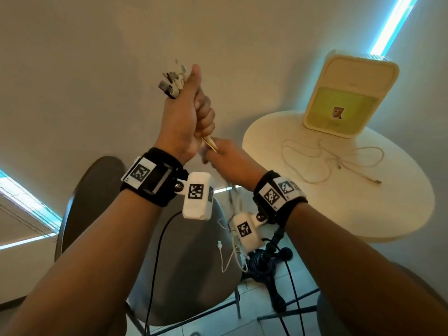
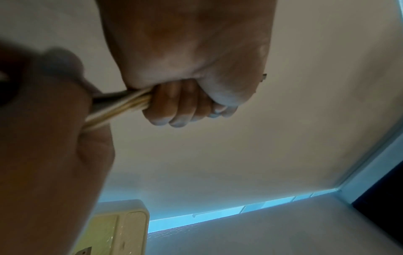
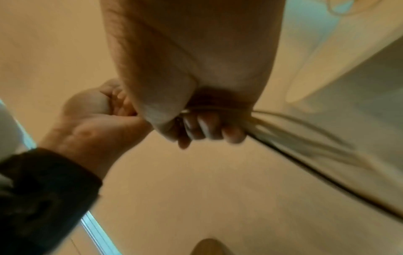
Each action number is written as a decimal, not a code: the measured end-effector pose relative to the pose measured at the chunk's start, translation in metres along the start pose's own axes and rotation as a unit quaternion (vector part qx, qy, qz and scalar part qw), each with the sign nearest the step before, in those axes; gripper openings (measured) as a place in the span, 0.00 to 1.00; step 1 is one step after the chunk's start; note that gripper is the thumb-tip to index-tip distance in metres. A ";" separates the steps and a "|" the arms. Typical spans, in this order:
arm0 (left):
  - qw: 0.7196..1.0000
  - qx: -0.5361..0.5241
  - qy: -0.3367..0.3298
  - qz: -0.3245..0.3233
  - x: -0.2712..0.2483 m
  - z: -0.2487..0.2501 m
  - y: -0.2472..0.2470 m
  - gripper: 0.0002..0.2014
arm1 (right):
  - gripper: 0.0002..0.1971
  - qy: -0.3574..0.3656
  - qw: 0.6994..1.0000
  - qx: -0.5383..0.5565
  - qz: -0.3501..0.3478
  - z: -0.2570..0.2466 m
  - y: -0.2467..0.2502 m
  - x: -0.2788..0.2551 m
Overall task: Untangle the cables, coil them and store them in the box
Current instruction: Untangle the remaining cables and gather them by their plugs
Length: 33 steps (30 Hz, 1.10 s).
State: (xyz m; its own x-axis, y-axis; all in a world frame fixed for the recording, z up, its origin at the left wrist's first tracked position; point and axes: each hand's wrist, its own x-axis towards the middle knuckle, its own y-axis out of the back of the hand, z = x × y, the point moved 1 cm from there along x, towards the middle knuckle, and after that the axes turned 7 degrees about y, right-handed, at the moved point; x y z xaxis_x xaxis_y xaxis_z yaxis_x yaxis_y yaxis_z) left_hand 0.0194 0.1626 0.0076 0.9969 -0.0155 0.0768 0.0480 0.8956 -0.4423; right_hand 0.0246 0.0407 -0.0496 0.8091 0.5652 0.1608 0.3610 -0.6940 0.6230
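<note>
My left hand (image 1: pixel 191 112) is raised in a fist round a bundle of white cables (image 1: pixel 210 143); their plug ends (image 1: pixel 172 80) stick out above the fist. Just below it my right hand (image 1: pixel 224 155) grips the same bundle (image 2: pixel 117 107), and the loose cable lengths (image 1: pixel 234 214) hang down past my right wrist, blurred in the right wrist view (image 3: pixel 305 134). One more white cable (image 1: pixel 332 161) lies in loose loops on the round white table (image 1: pixel 388 214). The cream box (image 1: pixel 349 93) stands at the table's far side, its open front facing me.
A dark chair (image 1: pixel 194 263) sits below my hands, with a cable end (image 1: pixel 219 244) dangling over its seat. A black lead (image 1: pixel 155 275) hangs down from my left wrist. The table's black foot (image 1: pixel 269 265) stands on the tiled floor. The wall is close behind.
</note>
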 end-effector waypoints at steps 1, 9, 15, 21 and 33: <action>1.000 0.009 0.006 -0.010 -0.002 0.000 0.003 0.28 | 0.16 0.015 0.999 -0.032 0.022 0.005 0.001 0.000; 0.998 -0.013 0.039 -0.052 -0.002 0.021 0.004 0.29 | 0.26 0.003 0.998 -0.065 -0.017 -0.001 0.043 -0.013; 0.998 0.040 0.041 -0.011 0.001 0.007 -0.013 0.28 | 0.22 -0.029 0.996 -0.072 -0.052 0.002 0.053 -0.028; 0.997 0.034 0.055 -0.039 -0.009 -0.025 -0.058 0.28 | 0.18 -0.041 0.998 0.046 -0.016 0.008 0.038 -0.047; 0.994 0.075 0.049 -0.062 -0.013 -0.046 -0.102 0.26 | 0.14 -0.010 0.995 0.061 0.080 0.006 0.129 -0.090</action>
State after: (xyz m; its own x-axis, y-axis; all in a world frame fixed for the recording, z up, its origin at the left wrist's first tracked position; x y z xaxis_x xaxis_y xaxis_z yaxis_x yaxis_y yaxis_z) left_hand 0.0042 0.0516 0.0109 0.9855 -0.1668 0.0311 0.1685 0.9403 -0.2956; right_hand 0.0005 -0.1023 0.0116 0.8697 0.4342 0.2348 0.2784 -0.8243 0.4930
